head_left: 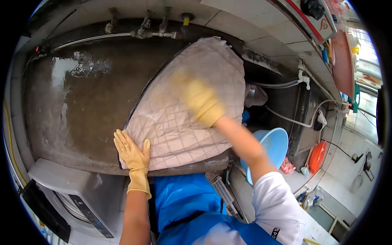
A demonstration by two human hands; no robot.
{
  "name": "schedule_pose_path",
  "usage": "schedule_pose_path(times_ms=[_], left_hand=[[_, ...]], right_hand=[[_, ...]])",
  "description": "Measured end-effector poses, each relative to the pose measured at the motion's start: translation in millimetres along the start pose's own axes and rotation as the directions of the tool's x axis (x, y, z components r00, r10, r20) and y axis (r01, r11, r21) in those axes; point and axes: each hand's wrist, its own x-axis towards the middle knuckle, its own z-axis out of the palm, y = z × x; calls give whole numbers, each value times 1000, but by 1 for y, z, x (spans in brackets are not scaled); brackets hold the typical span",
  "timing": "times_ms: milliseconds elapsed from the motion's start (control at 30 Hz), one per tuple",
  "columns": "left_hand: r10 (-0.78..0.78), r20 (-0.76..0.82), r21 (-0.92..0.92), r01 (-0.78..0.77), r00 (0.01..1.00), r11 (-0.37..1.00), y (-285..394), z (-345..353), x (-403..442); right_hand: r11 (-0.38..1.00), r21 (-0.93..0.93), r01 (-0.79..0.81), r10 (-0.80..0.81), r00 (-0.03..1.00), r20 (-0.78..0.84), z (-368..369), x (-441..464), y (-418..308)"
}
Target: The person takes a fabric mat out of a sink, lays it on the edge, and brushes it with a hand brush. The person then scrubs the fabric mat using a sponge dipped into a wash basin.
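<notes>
Fingers [123, 141] of left hand [134, 156] flat, thumb apart, at near left edge of quilted cloth [175, 141]; right hand [200, 100] blurred, fingers: cannot tell. Firm left pressure should curb slipping.

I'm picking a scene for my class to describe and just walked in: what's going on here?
Someone in a blue apron is handling a quilted cloth spread on a dark slab. The gloved left hand lies flat near its lower-left edge. The gloved right hand, blurred, is over its middle; whether it grips anything is unclear. A light blue basin stands off to the right.
</notes>
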Motion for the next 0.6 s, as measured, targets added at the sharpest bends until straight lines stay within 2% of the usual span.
schedule_pose_path(times_ms=[33,67,100,133,233,267,333,400,433,467,500,567,600], left_hand=[[-11,-6,1,11,1000,1000,0,1,4],[-12,4,3,12,1000,1000,-2,-1,3],[-15,10,-1,15,1000,1000,0,-2,2],[-19,-2,-9,19,1000,1000,4,-1,5],[-9,-2,7,9,1000,1000,4,-3,5],[1,-28,3,-1,1000,1000,-1,3,3],[-2,-1,9,2,1000,1000,2,1,0],[-17,12,19,16,1000,1000,-1,-1,3],[-17,17,8,16,1000,1000,-1,-5,2],[-19,2,-8,19,1000,1000,3,-4,6],[-24,-11,-21,24,1000,1000,7,0,8],[-8,-26,27,9,1000,1000,1,3,4],[-3,-32,31,4,999,999,1,5,7]], right_hand=[[996,-70,-52,50,998,-22,-6,3,33],[978,-117,-173,170,985,-35,-15,3,63],[962,-115,-249,245,968,-50,-17,-1,71],[971,-88,-221,215,974,-70,-12,-10,42],[996,24,-87,84,992,99,-8,-34,-58],[998,46,-33,27,994,110,-10,-34,-58],[1000,13,25,-26,995,96,-8,-37,-11],[995,-66,-69,71,997,29,-15,-37,60],[976,-99,-194,195,981,0,-21,-37,84],[979,-77,-191,186,980,-67,-10,-46,71],[994,-42,-97,94,992,-82,-1,-56,38],[974,-163,-159,197,948,251,-10,-54,-29],[986,-134,-100,131,960,247,-12,-51,-20]])
